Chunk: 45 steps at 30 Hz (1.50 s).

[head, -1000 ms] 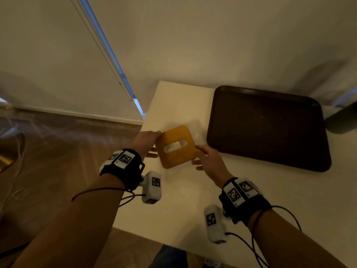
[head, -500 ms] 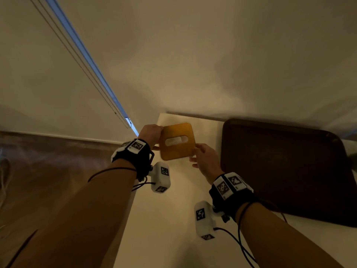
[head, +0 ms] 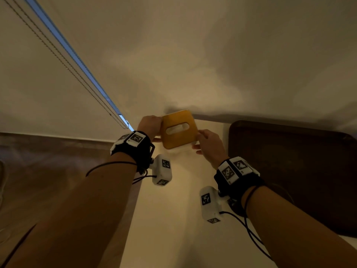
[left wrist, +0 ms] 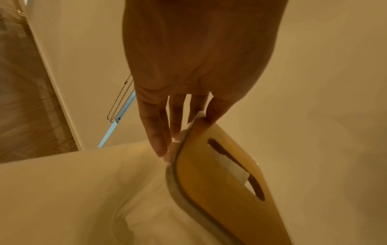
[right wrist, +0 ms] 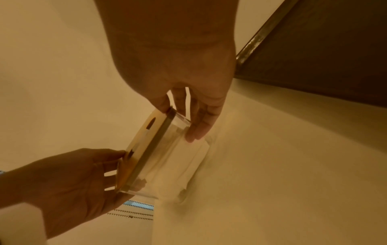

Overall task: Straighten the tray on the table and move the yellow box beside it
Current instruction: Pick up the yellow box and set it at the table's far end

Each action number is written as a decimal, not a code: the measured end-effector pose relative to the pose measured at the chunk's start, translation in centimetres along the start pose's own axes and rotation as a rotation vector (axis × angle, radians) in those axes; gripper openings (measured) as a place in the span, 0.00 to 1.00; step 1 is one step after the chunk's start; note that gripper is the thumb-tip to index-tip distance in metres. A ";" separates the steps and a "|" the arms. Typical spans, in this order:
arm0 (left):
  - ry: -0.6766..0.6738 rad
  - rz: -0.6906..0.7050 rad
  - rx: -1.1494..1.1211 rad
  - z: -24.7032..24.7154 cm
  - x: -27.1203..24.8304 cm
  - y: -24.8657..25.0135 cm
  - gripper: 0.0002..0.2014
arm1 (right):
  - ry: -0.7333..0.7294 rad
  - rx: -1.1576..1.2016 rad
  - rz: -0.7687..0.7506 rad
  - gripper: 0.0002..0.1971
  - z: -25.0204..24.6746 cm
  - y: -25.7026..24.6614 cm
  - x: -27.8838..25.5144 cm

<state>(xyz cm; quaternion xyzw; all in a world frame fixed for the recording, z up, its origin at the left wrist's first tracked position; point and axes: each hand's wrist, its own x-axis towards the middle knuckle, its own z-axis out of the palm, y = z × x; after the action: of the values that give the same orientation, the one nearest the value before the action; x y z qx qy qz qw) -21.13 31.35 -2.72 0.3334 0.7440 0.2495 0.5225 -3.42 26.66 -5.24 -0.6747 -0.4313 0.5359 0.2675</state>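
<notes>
The yellow box (head: 178, 136) has a yellow slotted lid on a clear body with white tissue inside. I hold it from both sides near the table's far left corner, tilted, close to the wall. My left hand (head: 149, 125) pinches its left edge, thumb on the lid (left wrist: 220, 174) and fingers (left wrist: 155, 132) along the clear side. My right hand (head: 207, 146) pinches the right edge in the same way, seen closer in the right wrist view (right wrist: 180, 121). Whether the box (right wrist: 167, 157) touches the table I cannot tell. The dark brown tray (head: 289, 171) lies flat to the right of my right hand.
The white table (head: 173, 219) ends just left of my left wrist, with wooden floor (head: 48, 180) below. A wall runs right behind the box and the tray. A blind's bead chain (left wrist: 121, 106) hangs at the far left. The tray's rim (right wrist: 257, 38) is near my right wrist.
Both hands have carried the box away from me toward the wall at the table's far left corner. The head view has tilted up. The tray has not moved.
</notes>
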 end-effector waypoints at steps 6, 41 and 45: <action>0.103 -0.009 -0.151 -0.3 -1.2 -1.7 0.19 | 0.132 -0.106 -0.098 0.20 -0.8 -0.1 0.1; 0.092 0.228 -0.125 -1.6 -1.5 -3.5 0.19 | 0.162 0.128 -0.104 0.13 1.7 -0.5 1.4; 0.079 0.218 -0.140 -1.8 -1.0 -3.3 0.21 | 0.161 0.134 -0.106 0.14 1.9 -0.6 1.6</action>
<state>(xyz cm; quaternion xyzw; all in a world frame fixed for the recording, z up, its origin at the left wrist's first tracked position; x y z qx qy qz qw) -23.36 28.39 -3.89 0.3648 0.7041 0.3691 0.4847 -5.29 28.16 -6.05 -0.6726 -0.4066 0.4927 0.3735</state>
